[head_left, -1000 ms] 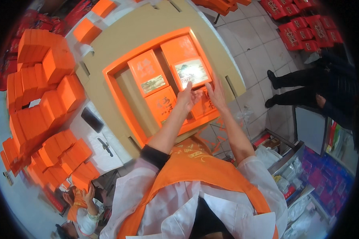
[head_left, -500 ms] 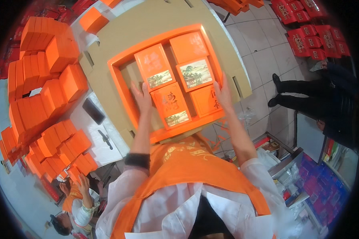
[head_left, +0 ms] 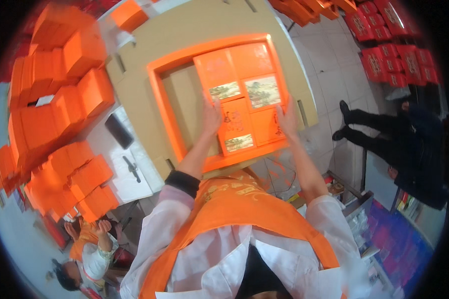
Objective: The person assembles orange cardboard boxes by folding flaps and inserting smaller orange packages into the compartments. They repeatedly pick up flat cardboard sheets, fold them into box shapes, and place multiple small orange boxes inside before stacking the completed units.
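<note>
A shallow orange frame lies on a brown cardboard sheet. Inside it, several orange boxes sit side by side toward its right, some with landscape pictures. My left hand is inside the frame, its fingers stretched out against the left side of the lower left box. On the right, my right hand lies with extended fingers along the frame's right edge and the lower right box. Between the boxes and the frame's left wall shows a strip of bare cardboard. Neither hand wraps round anything.
Stacks of orange boxes crowd the left side. A dark phone-like object and a dark tool lie on the white table. Red boxes stand far right. One person sits lower left; another, in dark clothes, is at right.
The left-hand boxes have slid right against the right-hand ones, my left hand moving with them. The gap between the columns has closed, and a wider one shows on the frame's left.
</note>
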A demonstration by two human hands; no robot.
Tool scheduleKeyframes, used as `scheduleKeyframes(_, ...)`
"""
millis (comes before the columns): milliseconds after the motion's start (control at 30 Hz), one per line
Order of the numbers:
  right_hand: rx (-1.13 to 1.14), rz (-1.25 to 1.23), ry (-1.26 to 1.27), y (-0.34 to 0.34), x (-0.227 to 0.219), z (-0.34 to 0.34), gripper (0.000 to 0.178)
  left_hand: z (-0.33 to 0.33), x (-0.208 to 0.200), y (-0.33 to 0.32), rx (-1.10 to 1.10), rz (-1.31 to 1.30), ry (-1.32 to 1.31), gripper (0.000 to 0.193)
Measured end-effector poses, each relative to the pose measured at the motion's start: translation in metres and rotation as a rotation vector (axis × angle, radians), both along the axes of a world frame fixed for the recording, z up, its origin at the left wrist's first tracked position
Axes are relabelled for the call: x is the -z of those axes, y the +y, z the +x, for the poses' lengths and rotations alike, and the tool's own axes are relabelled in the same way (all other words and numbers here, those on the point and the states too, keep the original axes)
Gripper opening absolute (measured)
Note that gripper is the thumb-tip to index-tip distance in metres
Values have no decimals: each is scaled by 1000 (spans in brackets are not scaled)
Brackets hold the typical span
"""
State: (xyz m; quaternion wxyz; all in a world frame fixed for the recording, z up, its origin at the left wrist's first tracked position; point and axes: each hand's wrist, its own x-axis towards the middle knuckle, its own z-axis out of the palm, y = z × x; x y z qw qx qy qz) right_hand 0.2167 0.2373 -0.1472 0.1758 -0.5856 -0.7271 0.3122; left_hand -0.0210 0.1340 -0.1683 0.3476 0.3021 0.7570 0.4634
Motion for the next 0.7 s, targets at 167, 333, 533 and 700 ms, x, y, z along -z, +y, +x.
scheduleKeyframes(167, 49, -148, -93, 20, 21, -16, 58, -51, -51, -28, -23, -50, -37, 58)
scheduleKeyframes(333, -59, 609, -211, 18, 53, 10, 42, -121, -97, -129, -37, 200, 85, 45)
scheduleKeyframes(533, -201, 241, 354, -49, -128, -257, 46, -361, -270, -266, -213, 367, 806, 39)
scheduleKeyframes(700, -657, 183, 603, -131, -245, -484, 46, -556, -393, -363, -468, 261, 1517, 47)
